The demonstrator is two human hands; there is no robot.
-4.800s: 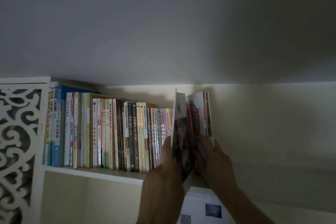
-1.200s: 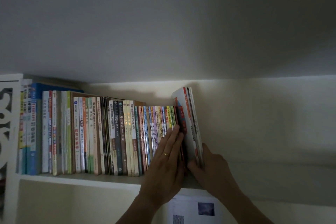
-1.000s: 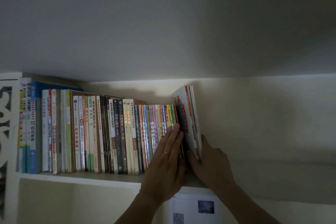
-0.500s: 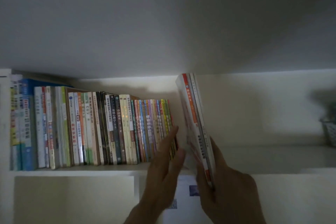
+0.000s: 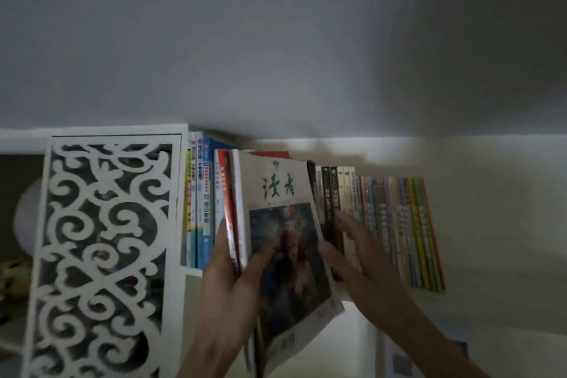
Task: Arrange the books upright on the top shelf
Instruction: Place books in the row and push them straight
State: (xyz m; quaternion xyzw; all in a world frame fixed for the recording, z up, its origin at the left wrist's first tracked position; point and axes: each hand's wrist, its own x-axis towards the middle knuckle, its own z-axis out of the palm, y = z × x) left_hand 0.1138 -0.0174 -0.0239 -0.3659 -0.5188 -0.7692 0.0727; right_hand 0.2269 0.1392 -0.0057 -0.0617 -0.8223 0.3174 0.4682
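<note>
Head view shows the left hand gripping a small stack of thin books: a magazine with a pale cover and green lettering at the front, and an orange-spined book with others behind it. The stack is tilted, its lower corner hanging below the shelf edge, so it is only partly on the top shelf, near the left end beside the blue books. The right hand lies open, fingers spread against the row of upright books, holding nothing.

Risks, as judged. The magazine is limp and glossy; held by one side only, it may slide out of the pinch and drop. The gap between the blue books and the row looks narrow, so pushing the stack in could buckle covers or catch a neighbouring spine. The row leans right with no visible support at its far end; if the right hand lets go, it may topple. Dim light and blur limit finer detail.
</note>
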